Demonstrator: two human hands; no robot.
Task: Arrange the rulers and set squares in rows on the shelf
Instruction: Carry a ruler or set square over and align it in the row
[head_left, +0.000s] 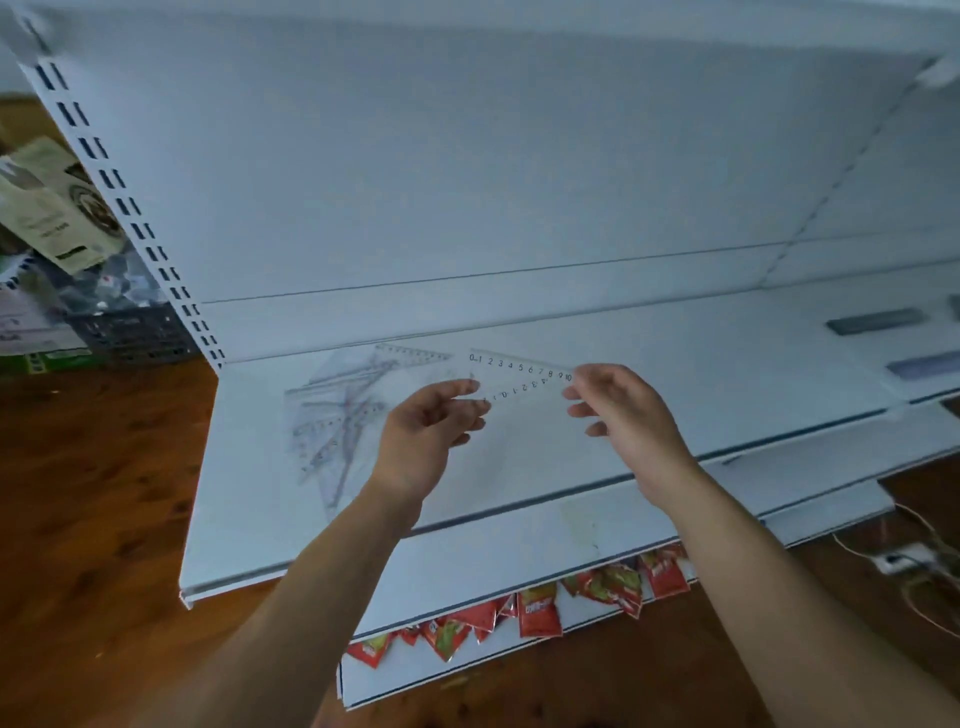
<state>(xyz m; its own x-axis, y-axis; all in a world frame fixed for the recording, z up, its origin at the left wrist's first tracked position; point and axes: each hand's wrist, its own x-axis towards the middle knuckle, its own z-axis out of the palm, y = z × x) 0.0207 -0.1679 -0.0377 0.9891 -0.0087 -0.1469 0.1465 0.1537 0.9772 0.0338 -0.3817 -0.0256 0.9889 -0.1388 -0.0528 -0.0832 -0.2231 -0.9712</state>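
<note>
Judging by the shelf (675, 374), the arranging had barely begun: at its left, a jumbled pile of clear rulers and set squares (348, 415) lay overlapping at all angles, in no row. Just right of it, the left hand (426, 431) pinched the left corner of one clear set square (519, 379), held above the middle of the shelf, and the right hand (628, 415) pinched its other end, the remaining fingers loosely spread. At the far right, two grey bars (875, 319) lay parallel on the board, too blurred to identify. As for containers, a dark slatted basket (130, 332) left of the unit held packets, indistinct, and the lower shelf carried red sachets (540, 608) hanging over its front edge.
</note>
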